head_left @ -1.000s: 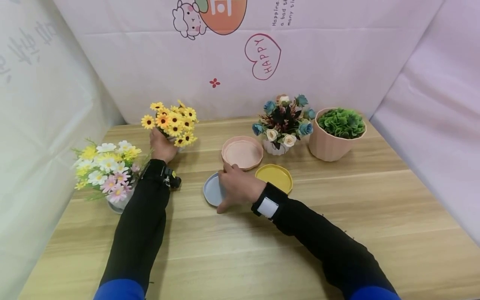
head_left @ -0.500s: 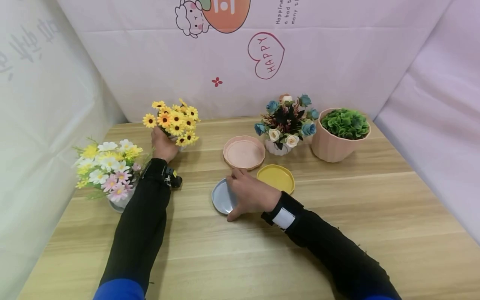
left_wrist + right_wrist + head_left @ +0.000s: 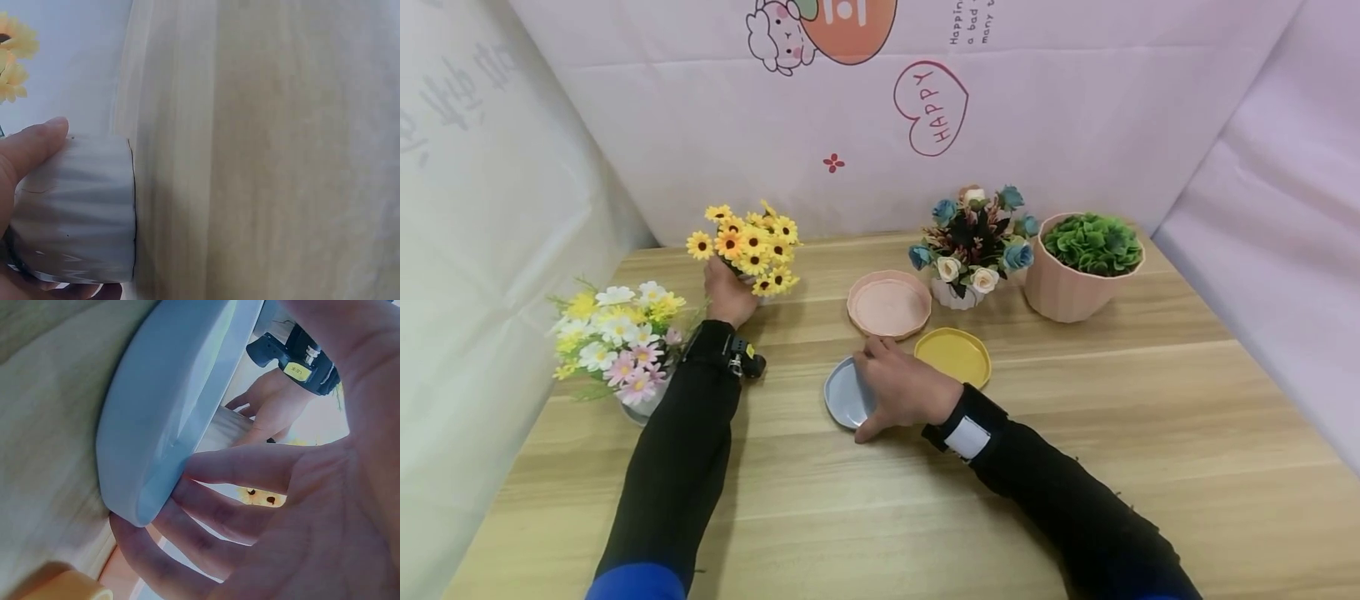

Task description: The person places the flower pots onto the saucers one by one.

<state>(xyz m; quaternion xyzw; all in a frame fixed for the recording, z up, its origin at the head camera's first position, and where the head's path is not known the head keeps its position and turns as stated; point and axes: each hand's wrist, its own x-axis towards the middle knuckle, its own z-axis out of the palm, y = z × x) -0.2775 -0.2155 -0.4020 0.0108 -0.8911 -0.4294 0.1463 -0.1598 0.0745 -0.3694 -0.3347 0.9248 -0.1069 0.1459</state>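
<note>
Two grips engaged — left hand (image 3: 727, 293) clasps the sunflower pot (image 3: 75, 209), right hand (image 3: 901, 387) fingers curl round the tilted blue saucer (image 3: 842, 392) — likely next: seat saucer beneath pot.

Pale blue saucer (image 3: 844, 392), yellow saucer (image 3: 955, 356), pink saucer (image 3: 889, 303)

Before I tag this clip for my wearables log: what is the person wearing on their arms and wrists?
Long black sleeves, blue at the upper arms. A black wristband with a white patch sits at the right hand; a small black device with a yellow label sits at the left hand. No gloves.
</note>
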